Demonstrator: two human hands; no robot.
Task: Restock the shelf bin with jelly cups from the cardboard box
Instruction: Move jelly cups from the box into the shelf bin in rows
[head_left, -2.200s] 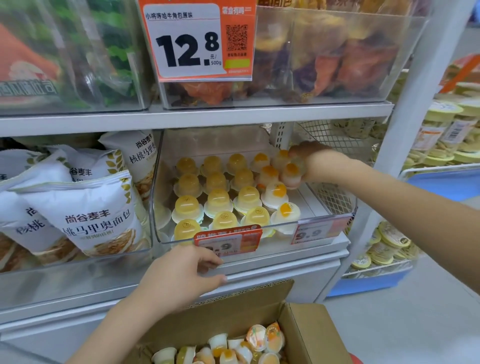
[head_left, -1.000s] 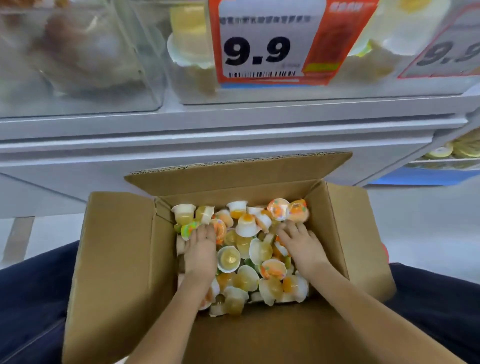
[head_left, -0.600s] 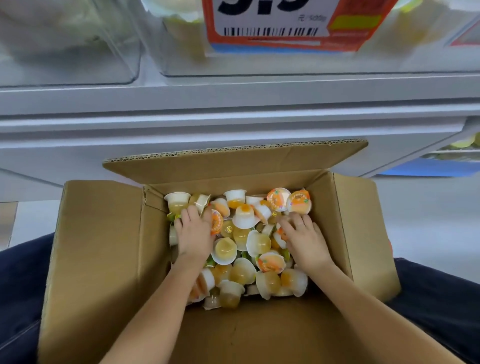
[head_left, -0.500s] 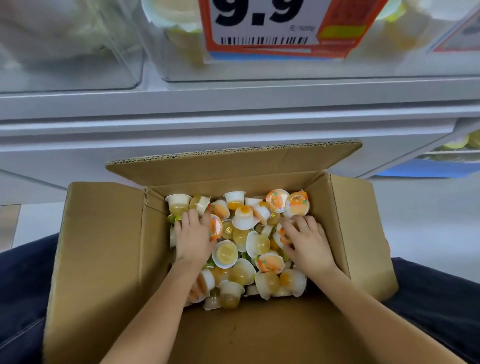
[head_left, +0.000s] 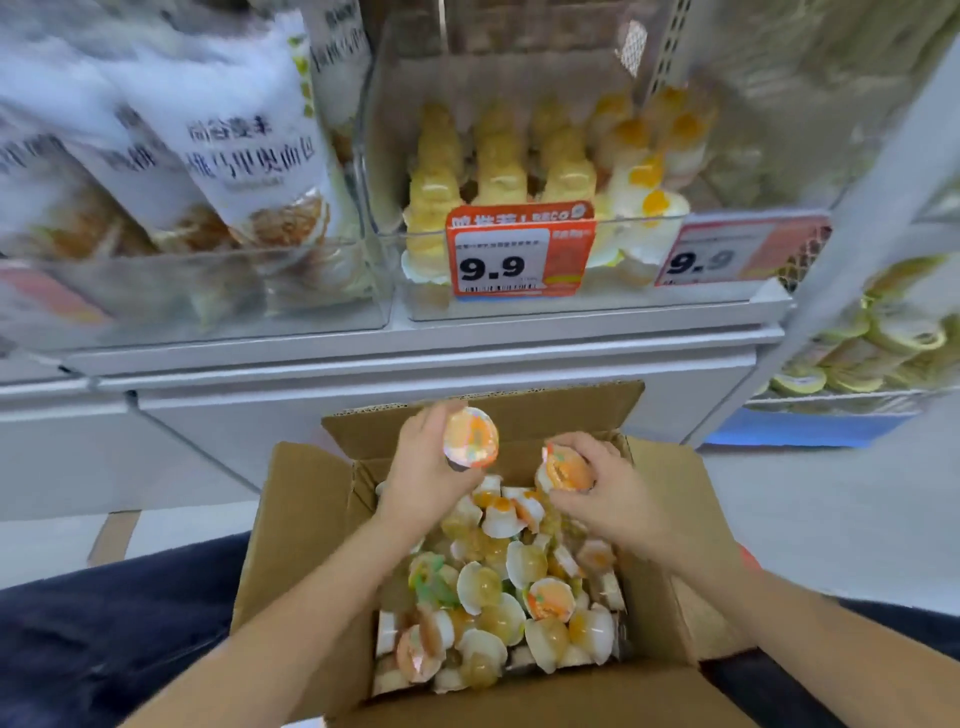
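At far left, white bread bags (head_left: 244, 156) lean in a clear bin on the shelf (head_left: 415, 338). Next along, the left hand (head_left: 423, 467) is raised above the open cardboard box (head_left: 306, 525), fingers curled round a jelly cup (head_left: 470, 435) whose orange printed foil lid faces the camera. Above it the clear shelf bin (head_left: 613, 299) carries neat rows of yellow cups toward its left and white-and-orange ones toward its right, behind a 9.9 price tag (head_left: 511, 254). Below, the box is heaped with loose jelly cups (head_left: 498, 603) lying every way up. Further right, the right hand (head_left: 618, 493) grips a second cup (head_left: 566, 470), thumb and fingers wrapped round its body, just over the pile. Both cups are clear of the box and not yet in the bin.

These cups look light and small, thin plastic that would dent under a hard squeeze, with slick walls and a peel-off film lid. Best held by the sides or rim, fingers off the foil, then set upright into a row.
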